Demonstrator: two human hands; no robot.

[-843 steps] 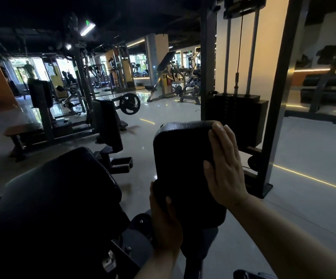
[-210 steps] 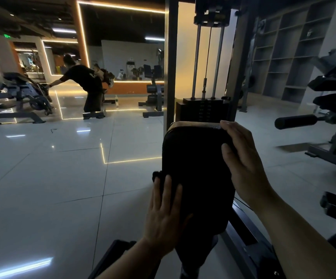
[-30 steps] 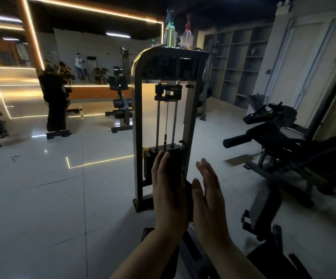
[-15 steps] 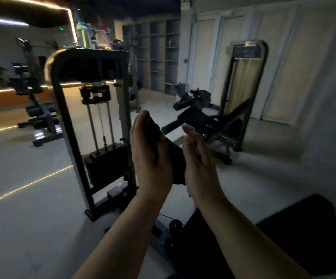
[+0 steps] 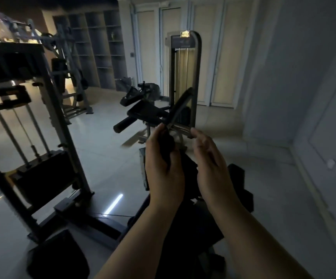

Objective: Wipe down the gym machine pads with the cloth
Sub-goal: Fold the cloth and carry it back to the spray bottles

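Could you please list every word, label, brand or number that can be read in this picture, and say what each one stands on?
None can be read.
Yellow plate at the top of the far weight-stack machine: it bears marks, too small and blurred to read.
Near weight stack on the left: no legible numbers.
Dark cloth gripped by the left hand: no print visible.

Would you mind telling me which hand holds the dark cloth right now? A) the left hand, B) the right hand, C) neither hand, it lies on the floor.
A: the left hand grips the dark cloth, while the right hand beside it holds nothing.
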